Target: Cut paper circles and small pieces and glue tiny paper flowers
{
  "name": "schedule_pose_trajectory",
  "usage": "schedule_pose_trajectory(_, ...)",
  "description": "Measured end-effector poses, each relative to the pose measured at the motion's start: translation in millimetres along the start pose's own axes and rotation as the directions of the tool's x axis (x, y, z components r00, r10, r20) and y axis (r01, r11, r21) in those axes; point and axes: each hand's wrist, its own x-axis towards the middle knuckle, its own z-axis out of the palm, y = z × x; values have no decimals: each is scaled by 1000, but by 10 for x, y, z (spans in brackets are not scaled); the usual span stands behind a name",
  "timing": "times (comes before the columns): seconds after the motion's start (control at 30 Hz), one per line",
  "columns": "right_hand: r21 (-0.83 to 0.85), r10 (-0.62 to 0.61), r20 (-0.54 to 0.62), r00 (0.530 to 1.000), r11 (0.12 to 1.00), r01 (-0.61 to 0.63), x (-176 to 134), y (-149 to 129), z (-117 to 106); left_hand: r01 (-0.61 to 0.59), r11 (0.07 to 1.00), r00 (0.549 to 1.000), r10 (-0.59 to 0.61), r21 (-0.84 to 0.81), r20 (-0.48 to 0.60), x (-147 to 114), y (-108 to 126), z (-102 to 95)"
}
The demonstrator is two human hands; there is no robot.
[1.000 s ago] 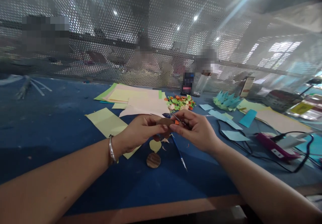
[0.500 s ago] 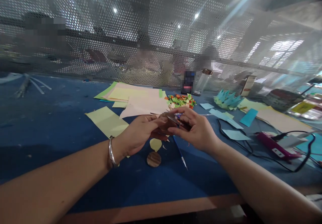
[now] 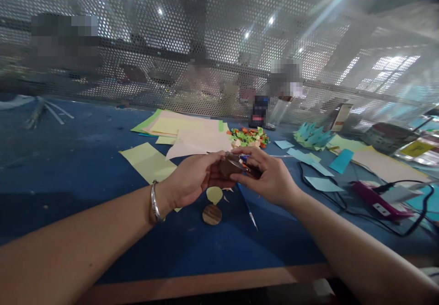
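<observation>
Between my two hands is a small brown object [image 3: 227, 167] with a shiny rounded edge; blur and fingers hide its exact kind. My right hand [image 3: 269, 173] grips its right side, thumb below and fingers above. Around its left side curls my left hand [image 3: 192, 177], thumb along the top and fingers underneath, a silver bangle on the wrist. Below them on the blue table lie a wood-grained disc [image 3: 211, 215] and, touching its upper edge, a rounded yellow paper piece [image 3: 214, 194]. A blue-handled brush [image 3: 249, 208] rests right of these.
Paper sheets [image 3: 192, 142] and a pile of green and orange scraps [image 3: 248, 136] lie beyond my hands. A blue-green paper crown shape [image 3: 312, 136], a magenta power strip [image 3: 380, 202] with black cable, and loose blue papers [image 3: 322, 184] are at right. A perforated metal screen [image 3: 164, 53] stands behind.
My left thumb has lifted and straightened along the top, and the left fingers show more openly beneath the brown object. My right hand keeps its grip. The view has shifted slightly.
</observation>
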Motion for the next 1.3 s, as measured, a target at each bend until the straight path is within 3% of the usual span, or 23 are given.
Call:
schedule_pose_trajectory(0.27,-16,-13,-2,1000,1000,13,-3,-22,-11,-44,999,999,43,21,27,-13,-10,8)
schedule_pose_trajectory(0.47,25,-5,18,1000,1000,5,-5,-11,-14,-95,969,995,93,226,21,-38,-1,54)
schedule_pose_trajectory(0.73,139,1,-34,999,990,3,41,13,-28,-190,835,982,169,516,88,-17,38,18)
schedule_pose_trajectory(0.9,132,-1,-54,999,991,8,45,-10,-54,-225,829,973,218,511,75,-27,35,43)
schedule_pose_trajectory(1.1,153,9,-97,995,988,6,46,-46,-83,-196,877,971,237,438,-41,-53,41,67)
schedule_pose_trajectory(1.3,206,65,-81,995,977,-47,54,6,-80,-131,937,980,172,324,-101,-43,14,71)
